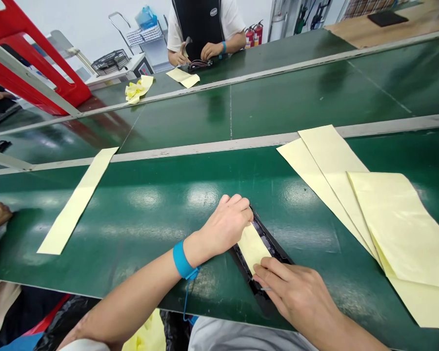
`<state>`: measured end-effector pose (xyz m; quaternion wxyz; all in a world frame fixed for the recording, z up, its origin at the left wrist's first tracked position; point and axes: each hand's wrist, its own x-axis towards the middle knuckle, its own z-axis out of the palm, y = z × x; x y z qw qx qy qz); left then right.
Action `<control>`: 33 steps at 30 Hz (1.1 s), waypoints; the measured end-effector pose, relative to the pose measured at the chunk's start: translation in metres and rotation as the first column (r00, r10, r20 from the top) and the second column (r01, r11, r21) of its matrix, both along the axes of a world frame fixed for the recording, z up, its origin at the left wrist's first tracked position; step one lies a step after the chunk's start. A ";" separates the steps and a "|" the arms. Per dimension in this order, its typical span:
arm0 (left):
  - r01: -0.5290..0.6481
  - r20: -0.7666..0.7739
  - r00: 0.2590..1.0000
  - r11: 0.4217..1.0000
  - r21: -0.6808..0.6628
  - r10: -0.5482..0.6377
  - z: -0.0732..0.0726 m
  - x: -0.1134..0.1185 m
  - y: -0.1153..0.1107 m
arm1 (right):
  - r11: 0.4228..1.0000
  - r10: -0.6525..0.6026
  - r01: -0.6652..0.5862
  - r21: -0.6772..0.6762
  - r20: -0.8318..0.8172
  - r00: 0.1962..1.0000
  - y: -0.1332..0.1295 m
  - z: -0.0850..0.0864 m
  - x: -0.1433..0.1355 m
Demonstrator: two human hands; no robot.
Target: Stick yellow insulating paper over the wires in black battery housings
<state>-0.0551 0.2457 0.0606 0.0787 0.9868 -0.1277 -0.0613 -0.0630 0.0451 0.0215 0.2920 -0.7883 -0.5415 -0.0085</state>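
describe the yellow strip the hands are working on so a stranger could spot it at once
On the near green belt, find the black tray between the left hand and right hand. The short yellow strip lies on it, unlike the bigger sheets lying bare on the belt.

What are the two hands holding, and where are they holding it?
Both hands press a yellow paper strip onto a black tray. The left hand holds the strip's far end. The right hand has its fingers on the near end.

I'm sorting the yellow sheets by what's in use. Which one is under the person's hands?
The small yellow strip on the black part, pressed by left hand and right hand; the others lie untouched on the green belt.
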 end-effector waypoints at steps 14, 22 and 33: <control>-0.019 -0.065 0.998 0.998 -0.052 0.015 0.003 0.006 -0.001 | 1.000 0.019 -0.019 -0.007 -0.016 1.000 -0.002 0.000 0.002; -0.042 -0.096 0.995 0.995 -0.088 0.034 0.000 0.007 0.000 | 0.999 0.031 -0.032 -0.006 -0.025 0.999 0.000 0.000 0.004; -0.055 -0.092 0.995 0.995 -0.083 0.047 0.004 0.003 0.004 | 0.999 0.033 -0.033 -0.011 -0.040 0.999 -0.002 -0.001 0.003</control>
